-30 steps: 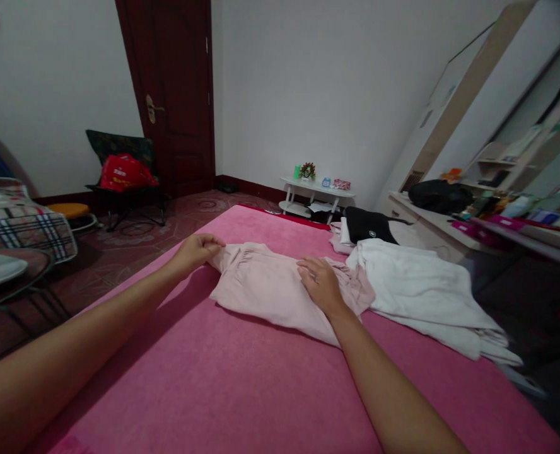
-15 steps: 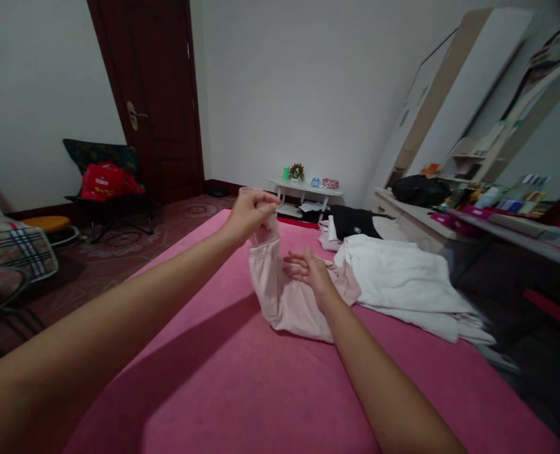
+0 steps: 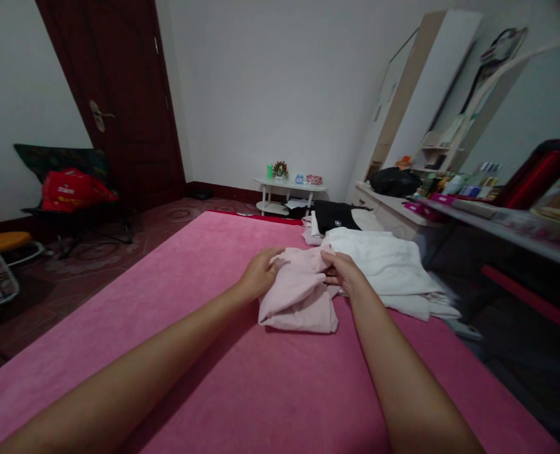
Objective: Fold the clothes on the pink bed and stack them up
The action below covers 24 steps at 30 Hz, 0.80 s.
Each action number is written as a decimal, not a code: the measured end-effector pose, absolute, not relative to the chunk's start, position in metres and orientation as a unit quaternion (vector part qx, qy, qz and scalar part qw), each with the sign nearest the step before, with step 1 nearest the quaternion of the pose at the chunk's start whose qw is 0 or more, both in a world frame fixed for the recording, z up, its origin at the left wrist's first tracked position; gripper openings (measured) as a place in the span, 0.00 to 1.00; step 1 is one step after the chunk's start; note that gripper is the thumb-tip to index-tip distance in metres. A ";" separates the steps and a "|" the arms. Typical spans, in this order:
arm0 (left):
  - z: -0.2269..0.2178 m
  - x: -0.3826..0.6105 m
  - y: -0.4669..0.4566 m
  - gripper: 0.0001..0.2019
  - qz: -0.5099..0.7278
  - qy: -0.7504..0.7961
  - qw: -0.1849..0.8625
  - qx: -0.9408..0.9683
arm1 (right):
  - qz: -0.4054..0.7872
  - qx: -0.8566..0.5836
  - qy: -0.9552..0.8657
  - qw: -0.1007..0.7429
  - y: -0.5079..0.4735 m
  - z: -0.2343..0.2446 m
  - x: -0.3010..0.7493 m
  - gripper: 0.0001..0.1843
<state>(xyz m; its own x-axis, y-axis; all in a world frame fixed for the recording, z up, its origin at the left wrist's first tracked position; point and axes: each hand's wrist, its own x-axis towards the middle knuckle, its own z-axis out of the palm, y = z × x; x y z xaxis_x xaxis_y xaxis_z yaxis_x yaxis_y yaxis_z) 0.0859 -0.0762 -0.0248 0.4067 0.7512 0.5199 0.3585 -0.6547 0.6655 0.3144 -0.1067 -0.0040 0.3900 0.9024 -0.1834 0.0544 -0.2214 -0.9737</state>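
Note:
A pale pink garment (image 3: 299, 299), folded into a small bundle, lies on the pink bed cover (image 3: 233, 378); its exact kind does not show. My left hand (image 3: 260, 272) grips its upper left edge, fingertips partly hidden by the cloth. At the upper right corner, my right hand (image 3: 345, 273) pinches the fabric between thumb and forefinger, with the other fingers bent against the side. Just beyond my right hand lies a pile of folded white cloth (image 3: 379, 265).
Behind the white pile is a black folded garment (image 3: 334, 216). A low white table (image 3: 289, 185) stands by the far wall. To the right runs a cluttered desk (image 3: 511, 227). A red bag (image 3: 74, 189) sits on a folding chair at the left.
My left hand has come down and nearer, folding the raised end of the pink garment over onto the rest. My right hand has moved to its right edge and taken hold. The view has shifted rightward.

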 end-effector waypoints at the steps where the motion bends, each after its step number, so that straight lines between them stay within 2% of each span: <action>1: -0.029 0.083 -0.082 0.22 0.372 0.333 0.219 0.838 | 0.380 -0.680 -0.371 0.505 -0.106 -0.002 0.313 0.17; 3: -0.033 0.079 -0.096 0.32 0.252 0.304 0.188 0.899 | 0.255 -0.720 -0.401 0.505 -0.106 0.004 0.308 0.21; 5: -0.031 0.078 -0.108 0.41 0.145 0.284 0.140 0.937 | 0.066 -0.735 -0.465 0.489 -0.107 0.011 0.300 0.23; 7: -0.026 0.078 -0.116 0.45 0.076 0.287 0.100 0.950 | -0.083 -0.695 -0.541 0.466 -0.109 0.015 0.288 0.21; 8: -0.023 0.079 -0.119 0.46 0.055 0.295 0.087 0.950 | -0.109 -0.665 -0.578 0.460 -0.110 0.014 0.281 0.19; 10: -0.018 0.082 -0.127 0.46 0.030 0.310 0.067 0.948 | -0.102 -0.628 -0.642 0.428 -0.110 0.008 0.268 0.14; 12: -0.016 0.085 -0.136 0.42 0.039 0.306 0.050 0.950 | -0.053 -0.648 -0.677 0.346 -0.109 -0.003 0.260 0.12; 15: -0.020 0.089 -0.149 0.34 0.100 0.246 0.047 0.963 | 0.000 -0.716 -0.661 0.226 -0.108 -0.021 0.260 0.11; 17: -0.025 0.088 -0.154 0.30 0.144 0.208 0.074 0.965 | -0.001 -0.740 -0.643 0.201 -0.107 -0.027 0.265 0.11; 19: -0.031 0.087 -0.152 0.28 0.192 0.181 0.128 0.956 | -0.004 -0.750 -0.636 0.182 -0.107 -0.023 0.269 0.11; 22: -0.035 0.084 -0.144 0.15 0.294 0.175 0.281 0.897 | 0.005 -0.749 -0.648 0.138 -0.114 -0.001 0.269 0.11; 24: -0.036 0.081 -0.136 0.15 0.379 0.226 0.393 0.807 | 0.014 -0.719 -0.684 0.126 -0.125 0.020 0.265 0.09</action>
